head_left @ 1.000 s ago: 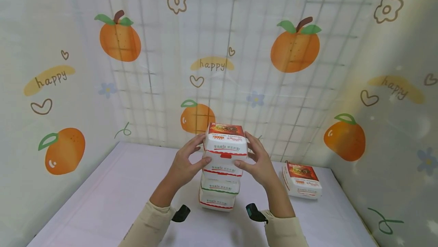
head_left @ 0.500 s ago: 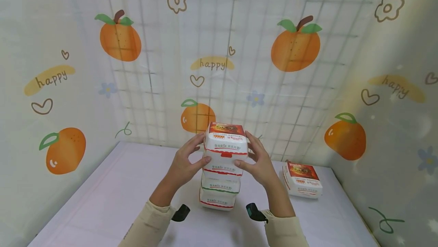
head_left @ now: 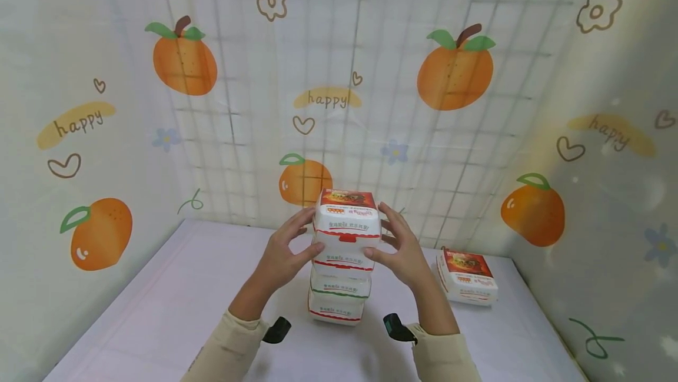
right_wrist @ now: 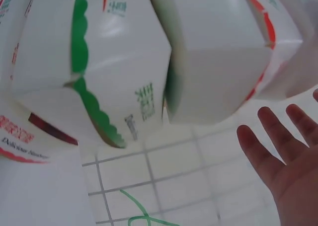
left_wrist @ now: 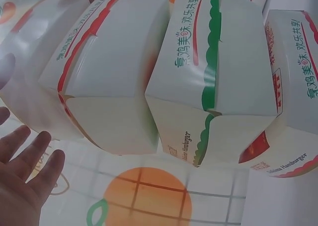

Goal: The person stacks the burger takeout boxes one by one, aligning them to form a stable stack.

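Several white paper burger boxes form an upright stack in the middle of the table. The top box (head_left: 346,223) has a burger picture on its lid and a red tab in front; beneath it is another red-edged box (head_left: 341,259). Lower down come a green-edged box (head_left: 340,288) and a red-edged bottom box (head_left: 336,311). My left hand (head_left: 283,255) is at the left of the upper boxes, fingers spread, thumb tip by the front. My right hand (head_left: 404,252) mirrors it on the right. In the wrist views, several left fingers (left_wrist: 35,161) and right fingers (right_wrist: 278,146) stand apart from the boxes.
Another burger box (head_left: 467,276) lies at the right rear of the white table (head_left: 196,294). A printed curtain (head_left: 254,152) with a wire grid behind it hangs around the table. A small black device sits at each wrist, such as the left wrist device (head_left: 277,330).
Both hands have eased slightly outward from the sides of the stack. The stack stands as before, and the view has shifted a little.
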Tool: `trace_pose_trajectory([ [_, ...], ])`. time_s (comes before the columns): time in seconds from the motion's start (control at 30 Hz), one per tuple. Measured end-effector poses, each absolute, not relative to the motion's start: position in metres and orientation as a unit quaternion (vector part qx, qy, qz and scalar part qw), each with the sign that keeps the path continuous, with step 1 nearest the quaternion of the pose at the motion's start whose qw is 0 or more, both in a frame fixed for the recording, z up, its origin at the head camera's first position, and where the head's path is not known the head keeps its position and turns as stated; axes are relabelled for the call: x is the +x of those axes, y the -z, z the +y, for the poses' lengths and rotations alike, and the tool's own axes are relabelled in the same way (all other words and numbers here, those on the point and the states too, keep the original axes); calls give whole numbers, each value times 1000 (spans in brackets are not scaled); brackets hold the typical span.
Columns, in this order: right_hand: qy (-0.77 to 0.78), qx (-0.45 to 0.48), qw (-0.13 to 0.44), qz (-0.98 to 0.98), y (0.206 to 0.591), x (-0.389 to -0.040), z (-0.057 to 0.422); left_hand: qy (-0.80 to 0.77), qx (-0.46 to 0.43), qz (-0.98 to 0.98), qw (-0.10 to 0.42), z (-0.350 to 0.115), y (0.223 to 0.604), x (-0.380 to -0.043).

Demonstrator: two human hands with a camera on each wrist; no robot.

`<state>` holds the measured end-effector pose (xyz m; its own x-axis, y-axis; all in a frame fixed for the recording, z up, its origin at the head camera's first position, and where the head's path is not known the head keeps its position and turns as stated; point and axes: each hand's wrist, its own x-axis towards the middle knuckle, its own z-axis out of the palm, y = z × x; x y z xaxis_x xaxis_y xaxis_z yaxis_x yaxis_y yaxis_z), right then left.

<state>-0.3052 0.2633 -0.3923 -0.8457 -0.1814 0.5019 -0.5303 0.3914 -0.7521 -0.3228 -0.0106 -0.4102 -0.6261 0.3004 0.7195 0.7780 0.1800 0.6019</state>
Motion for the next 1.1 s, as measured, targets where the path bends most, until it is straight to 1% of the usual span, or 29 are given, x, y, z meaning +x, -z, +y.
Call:
trace_pose_trajectory([
  [0.33, -476, 209, 182, -835, 393, -302, 283, 518, -362, -743, 221, -16, 409, -324],
  [0.53, -454, 174, 176, -856, 396, -295, 306, 513, -372, -745, 208, -20, 405, -323],
  [0.83, -411, 142, 187, -881, 407, -289, 346, 490, -375, -761, 202, -24, 404, -324],
  [1.1, -397, 46, 162, -902, 413, -279, 387, 479, -375, -769, 197, -26, 405, -326],
])
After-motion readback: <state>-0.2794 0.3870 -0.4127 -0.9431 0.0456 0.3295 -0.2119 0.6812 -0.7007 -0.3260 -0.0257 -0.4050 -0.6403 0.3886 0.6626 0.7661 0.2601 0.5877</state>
